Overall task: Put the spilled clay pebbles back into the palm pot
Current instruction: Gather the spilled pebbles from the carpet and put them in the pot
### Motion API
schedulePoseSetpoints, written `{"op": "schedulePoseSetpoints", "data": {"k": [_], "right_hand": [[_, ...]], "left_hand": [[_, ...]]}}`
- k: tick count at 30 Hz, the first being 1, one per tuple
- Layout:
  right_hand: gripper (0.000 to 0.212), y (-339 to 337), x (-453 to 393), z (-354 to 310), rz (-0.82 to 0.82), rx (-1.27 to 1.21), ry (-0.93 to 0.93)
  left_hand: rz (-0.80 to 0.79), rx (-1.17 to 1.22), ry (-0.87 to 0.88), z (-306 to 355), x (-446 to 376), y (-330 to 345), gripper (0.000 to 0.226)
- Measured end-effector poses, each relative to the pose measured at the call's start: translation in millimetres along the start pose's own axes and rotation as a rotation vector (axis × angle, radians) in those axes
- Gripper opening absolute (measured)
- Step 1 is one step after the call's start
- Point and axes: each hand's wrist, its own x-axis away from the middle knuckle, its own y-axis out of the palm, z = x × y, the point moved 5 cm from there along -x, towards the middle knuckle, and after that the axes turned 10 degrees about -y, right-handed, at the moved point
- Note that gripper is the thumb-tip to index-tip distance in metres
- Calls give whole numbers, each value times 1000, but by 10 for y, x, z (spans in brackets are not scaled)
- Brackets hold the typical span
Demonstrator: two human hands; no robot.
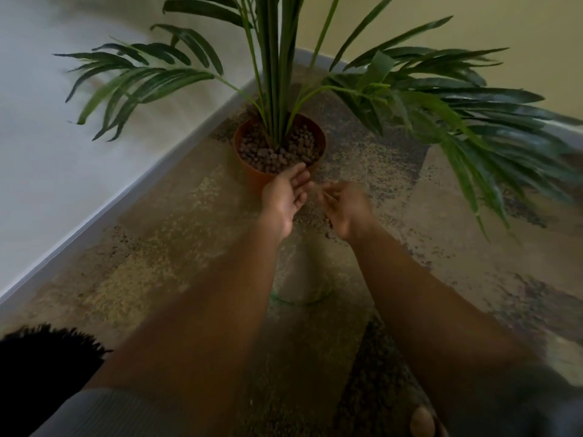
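Observation:
A terracotta palm pot [252,178] stands on the carpet in the room corner, filled with brown clay pebbles [277,149] around the green stems. My left hand [285,192] is palm-up with straight fingers at the pot's near rim, fingertips over the edge. My right hand [344,206] hovers just right of it, blurred, fingers loosely curled; whether it holds pebbles cannot be made out. A few loose spilled pebbles [329,234] lie on the carpet below the right hand.
Long palm fronds [457,121] spread low to the left and right over the floor. White walls with a skirting board [126,197] close in the corner. The patterned carpet [176,247] stretches toward me; my knee shows at bottom left.

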Motion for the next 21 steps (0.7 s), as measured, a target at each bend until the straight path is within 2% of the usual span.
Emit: {"op": "schedulePoseSetpoints", "data": {"k": [2,5,7,9,12,14,16,18,21], "right_hand": [[19,-203,-37,33,68,186,-11],[25,-494,-125,22,120,693,-125],[23,-632,-183,33,111,928,-186],[16,-732,-257,81,59,1198,-206],[35,-827,-358,142,-41,1542,-230],[39,-838,-421,145,-106,1657,-264],[45,-868,-481,126,-94,1615,-221],[53,-870,-525,112,-87,1595,-204],[46,-809,-562,149,-164,1619,-200]], "left_hand": [[37,-155,26,-83,-102,82,21],[81,-406,58,-226,-285,128,25],[128,-659,77,-347,-404,117,25],[170,-883,66,-472,-487,91,35],[168,-1146,12,-648,-599,58,60],[167,-1364,-21,-734,-649,25,85],[150,-1591,6,-750,-672,18,106],[112,-1721,74,-727,-681,50,117],[17,-1784,122,-727,-703,134,121]]}}
